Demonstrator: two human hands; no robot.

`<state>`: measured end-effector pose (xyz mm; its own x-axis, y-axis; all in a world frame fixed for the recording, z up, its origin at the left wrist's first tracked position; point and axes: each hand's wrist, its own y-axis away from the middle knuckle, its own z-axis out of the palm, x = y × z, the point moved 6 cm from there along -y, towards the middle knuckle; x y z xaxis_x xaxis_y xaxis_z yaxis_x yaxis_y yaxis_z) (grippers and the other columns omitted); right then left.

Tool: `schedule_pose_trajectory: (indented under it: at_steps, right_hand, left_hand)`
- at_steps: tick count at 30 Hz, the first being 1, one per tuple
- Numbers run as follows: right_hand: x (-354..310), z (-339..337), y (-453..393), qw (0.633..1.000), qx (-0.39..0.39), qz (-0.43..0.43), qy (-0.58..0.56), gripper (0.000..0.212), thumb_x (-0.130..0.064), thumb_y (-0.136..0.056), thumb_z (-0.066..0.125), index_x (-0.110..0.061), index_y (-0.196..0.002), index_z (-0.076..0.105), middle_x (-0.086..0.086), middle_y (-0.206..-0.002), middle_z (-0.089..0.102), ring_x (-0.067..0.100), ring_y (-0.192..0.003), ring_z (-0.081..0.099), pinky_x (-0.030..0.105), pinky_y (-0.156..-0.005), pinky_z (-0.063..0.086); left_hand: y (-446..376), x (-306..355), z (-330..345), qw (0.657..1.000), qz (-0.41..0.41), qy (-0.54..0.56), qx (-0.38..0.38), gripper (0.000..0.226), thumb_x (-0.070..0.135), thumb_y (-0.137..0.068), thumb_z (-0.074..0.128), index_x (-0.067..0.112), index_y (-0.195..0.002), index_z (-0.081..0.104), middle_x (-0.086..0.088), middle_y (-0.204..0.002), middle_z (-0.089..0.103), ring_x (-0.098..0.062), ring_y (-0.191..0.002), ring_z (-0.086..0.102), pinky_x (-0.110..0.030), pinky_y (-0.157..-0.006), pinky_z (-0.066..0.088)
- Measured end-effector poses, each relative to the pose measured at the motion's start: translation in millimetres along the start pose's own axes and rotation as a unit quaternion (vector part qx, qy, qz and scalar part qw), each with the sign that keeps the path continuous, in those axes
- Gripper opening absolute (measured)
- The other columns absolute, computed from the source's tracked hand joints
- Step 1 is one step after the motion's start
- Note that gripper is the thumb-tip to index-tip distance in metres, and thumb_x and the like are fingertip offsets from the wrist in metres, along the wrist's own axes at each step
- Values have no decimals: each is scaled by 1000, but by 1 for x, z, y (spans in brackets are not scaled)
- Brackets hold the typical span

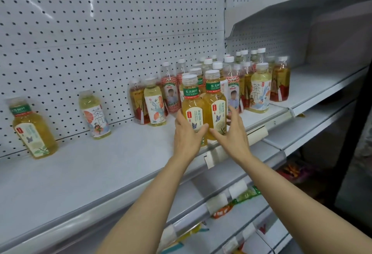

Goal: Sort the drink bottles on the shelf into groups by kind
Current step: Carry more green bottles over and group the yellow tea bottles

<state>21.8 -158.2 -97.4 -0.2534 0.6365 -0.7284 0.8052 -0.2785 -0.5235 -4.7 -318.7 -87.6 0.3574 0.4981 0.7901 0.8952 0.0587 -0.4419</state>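
The sorting looks barely begun. Both hands are at 2 green-banded jasmine tea bottles standing side by side at the front edge of the shelf [100, 173]: the left hand [186, 133] wraps its fingers round the left jasmine tea bottle [191, 104], while the right hand [233, 133] has its fingers spread and relaxed against the right jasmine tea bottle [214, 104], cupping it more than gripping it. A 3rd bottle of the same kind, the lone jasmine tea bottle [32, 129], stands well apart near the shelf's left end against the pegboard back panel [100, 32], so a group there seems the likely destination, though that is only a guess. Just to its right stands a single pale grapefruit tea bottle [96, 114]. Behind the hands the main cluster [221, 72] remains mixed: red-labelled lychee-pattern bottles [170, 90], dark reddish tea bottles [280, 84], another pale tea bottle [259, 90] and more green-banded ones are crowded together toward the shelf's right end. Most of the separating is left to do.
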Motion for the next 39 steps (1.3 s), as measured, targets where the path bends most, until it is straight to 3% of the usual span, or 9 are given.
schedule_pose_trajectory:
  at_steps: [3,7,16,20,24,29,34,37,39]
  right_hand:
    - [-1,11,-6,1000,1,10,-1,102,-52,-72,77,-28,-148,12,6,-146,41,26,-131,45,56,-97,47]
    - [-3,20,-17,999,20,17,32,98,-47,-74,77,-19,-146,16,9,-140,45,28,-123,50,48,-92,51]
    - [-16,16,-23,997,-5,12,78,78,-49,-78,72,-13,-131,28,12,-118,52,31,-102,58,42,-77,47]
    - [-40,23,-8,999,-8,-8,49,78,-51,-72,75,-13,-123,30,11,-109,56,32,-92,59,39,-71,45]
    - [-78,43,14,998,-42,-35,37,74,-49,-71,76,-12,-117,31,10,-104,56,26,-82,52,35,-67,39]
    - [-128,84,45,995,-93,-46,-5,78,-45,-70,79,-13,-120,29,8,-106,57,21,-80,49,32,-70,39]
    - [-185,139,70,988,-136,-75,9,84,-45,-71,77,-10,-127,24,2,-97,53,26,-84,57,31,-67,40]
    - [-219,174,81,985,-150,-82,0,80,-45,-71,76,-13,-122,24,1,-95,55,23,-80,58,31,-64,44]
    - [-238,197,85,985,-155,-82,-7,76,-46,-71,76,-15,-118,25,4,-100,61,24,-81,61,29,-62,43]
  left_hand:
    - [-2,-9,-4,1000,-13,23,14,91,47,-76,74,34,-146,18,-2,-138,49,-21,-120,56,-48,-94,56]
    - [0,-21,-23,997,-34,33,63,92,50,-73,75,32,-147,23,0,-133,50,-20,-119,54,-46,-93,56]
    - [25,-18,-86,988,-36,32,148,91,30,-78,79,23,-152,27,-2,-131,47,-16,-118,51,-32,-96,53]
    - [41,-20,-119,980,-34,31,194,89,29,-73,79,21,-147,31,0,-126,49,-18,-117,53,-42,-97,53]
    - [51,-28,-160,972,-37,15,232,90,27,-72,80,19,-146,31,-1,-127,46,-19,-118,51,-39,-97,53]
    - [55,-59,-222,964,-61,5,257,91,17,-73,82,18,-147,29,-4,-131,45,-17,-116,53,-29,-91,54]
    - [56,-99,-290,954,-102,-4,280,83,13,-74,80,17,-140,31,-7,-128,49,-18,-108,58,-15,-70,47]
    - [55,-123,-328,953,-116,-27,280,83,13,-72,81,14,-139,31,-8,-126,49,-21,-109,58,-30,-81,55]
    - [52,-139,-350,952,-129,-35,274,84,12,-72,82,14,-139,31,-8,-125,50,-22,-108,58,-32,-81,53]
